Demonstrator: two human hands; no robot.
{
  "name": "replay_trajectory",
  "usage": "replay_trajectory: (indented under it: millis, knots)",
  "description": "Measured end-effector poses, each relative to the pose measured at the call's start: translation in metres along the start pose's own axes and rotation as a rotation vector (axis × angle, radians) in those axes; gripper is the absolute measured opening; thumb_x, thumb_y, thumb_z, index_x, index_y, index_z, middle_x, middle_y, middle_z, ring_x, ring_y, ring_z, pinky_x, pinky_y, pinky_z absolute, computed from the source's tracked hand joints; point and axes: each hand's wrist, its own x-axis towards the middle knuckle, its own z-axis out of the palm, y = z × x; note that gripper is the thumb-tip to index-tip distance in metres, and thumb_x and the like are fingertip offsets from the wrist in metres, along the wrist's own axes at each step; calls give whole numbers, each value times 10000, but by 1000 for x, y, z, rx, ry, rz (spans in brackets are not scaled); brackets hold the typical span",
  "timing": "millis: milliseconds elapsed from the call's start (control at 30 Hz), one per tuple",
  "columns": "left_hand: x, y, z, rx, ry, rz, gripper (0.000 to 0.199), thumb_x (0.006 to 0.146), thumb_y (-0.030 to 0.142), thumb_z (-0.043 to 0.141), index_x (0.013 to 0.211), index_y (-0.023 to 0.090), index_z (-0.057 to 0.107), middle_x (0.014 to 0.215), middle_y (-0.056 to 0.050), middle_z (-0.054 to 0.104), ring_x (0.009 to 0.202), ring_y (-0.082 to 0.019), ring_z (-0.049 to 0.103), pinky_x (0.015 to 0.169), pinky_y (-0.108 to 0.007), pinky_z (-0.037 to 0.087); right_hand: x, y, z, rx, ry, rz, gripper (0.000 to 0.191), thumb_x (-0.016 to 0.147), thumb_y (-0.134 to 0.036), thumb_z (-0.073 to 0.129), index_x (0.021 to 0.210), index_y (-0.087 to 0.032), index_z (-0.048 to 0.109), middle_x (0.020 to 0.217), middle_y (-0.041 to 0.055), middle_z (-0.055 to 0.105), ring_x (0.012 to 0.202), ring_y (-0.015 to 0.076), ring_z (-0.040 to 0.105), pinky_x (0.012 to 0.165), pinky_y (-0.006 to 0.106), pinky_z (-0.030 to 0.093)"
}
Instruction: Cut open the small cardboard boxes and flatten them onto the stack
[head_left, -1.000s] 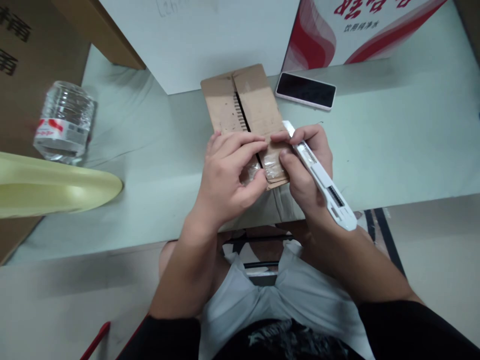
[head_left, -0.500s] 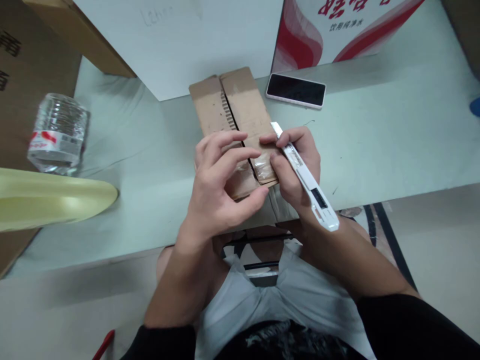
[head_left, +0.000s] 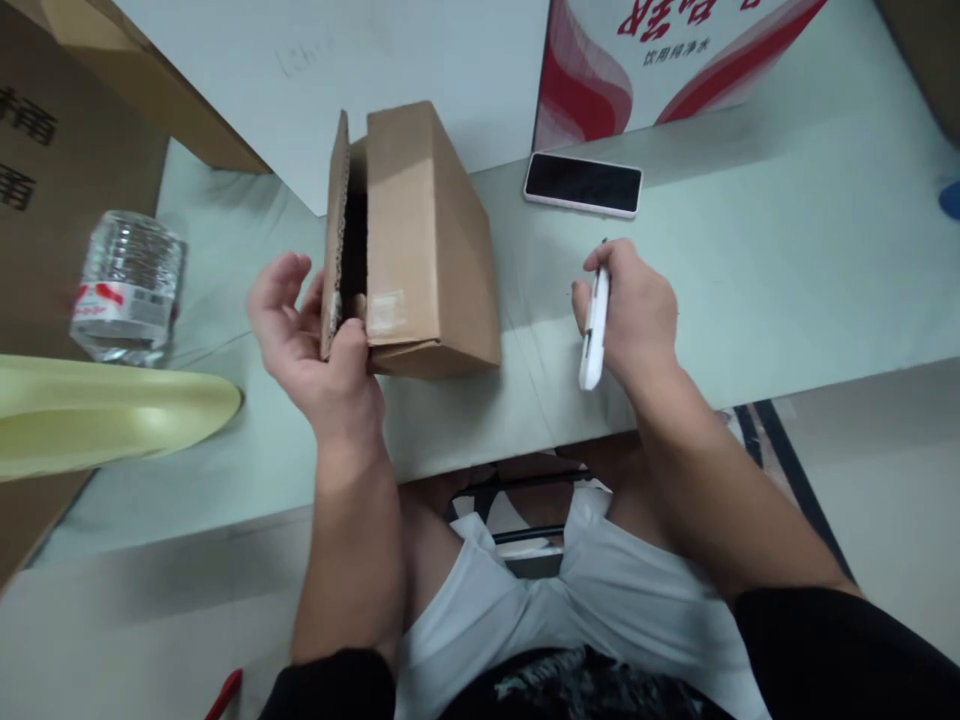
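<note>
"Look at the left hand (head_left: 319, 375)!"

"It's got the flap (head_left: 336, 230) of the cardboard box (head_left: 409, 240) pinched near the front corner, thumb inside, fingers curled round the outer face."

"And the box itself?"

"At the pale table (head_left: 750, 290), right in front of the big white carton (head_left: 412, 50). The flap's standing up, a dark gap beside it. Can't tell whether the base sits flat."

"Right hand (head_left: 637, 310)?"

"Well apart from the box, fingers wrapped round a white cutter (head_left: 595, 335), its butt towards the table's near edge."

"What's close by?"

"Phone (head_left: 583, 185) lying just beyond that hand. Over on the left, a clear bottle (head_left: 131, 290), and something yellow (head_left: 112, 405) nearer the front; can't tell what."
</note>
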Motion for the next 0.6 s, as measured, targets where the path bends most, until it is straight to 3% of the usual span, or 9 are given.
replay_trajectory:
  millis: [100, 200, 333, 433, 533, 600]
  knots:
    - [1, -4, 1, 64, 97, 71, 539, 925, 647, 587, 1376, 353, 557, 1324, -17, 587, 1357, -323, 547, 1150, -605, 492, 11, 23, 16, -81, -112, 12, 271, 782, -258, 649, 1052, -260, 665, 812, 33, 679, 751, 242, 597, 684, 370, 454]
    - [1, 3, 7, 98, 198, 62, 490, 915, 601, 593, 1328, 338, 599, 1291, -24, 596, 1305, -294, 567, 1151, -568, 503, 19, 33, 31, -77, -124, 10, 258, 817, -234, 605, 1061, -273, 680, 837, 51, 703, 776, 256, 603, 672, 366, 443]
    - [2, 4, 11, 55, 343, -31, 391, 880, 516, 573, 1230, 343, 556, 1198, -4, 598, 1179, -278, 611, 1055, -561, 527, 21, 27, 34, -116, -180, 12, 347, 897, -154, 509, 1194, -254, 656, 1055, 91, 763, 950, 298, 666, 785, 404, 497]
    - [4, -13, 4, -13, 375, -185, 363, 885, 533, 464, 1184, 329, 490, 1170, 17, 628, 1209, -296, 621, 1037, -574, 519, 19, 20, 32, -151, -199, 16, 442, 900, -102, 463, 1285, -227, 642, 1158, 125, 764, 1058, 328, 670, 850, 437, 513]
    - [4, -40, -12, 12, 230, -419, 497, 911, 606, 283, 1233, 306, 514, 1241, -3, 680, 1365, -335, 570, 1088, -586, 504, 18, 21, 32, -143, -182, -30, 475, 882, -81, 448, 1277, -211, 679, 1189, 140, 758, 1107, 332, 663, 905, 461, 521]
    - [2, -60, -25, 6, 23, -430, 617, 924, 647, 148, 1329, 322, 481, 1264, -6, 696, 1397, -345, 558, 1068, -596, 512, 18, 23, 34, -128, -143, -71, 462, 884, -114, 463, 1267, -210, 702, 1190, 147, 747, 1099, 325, 659, 916, 461, 522]
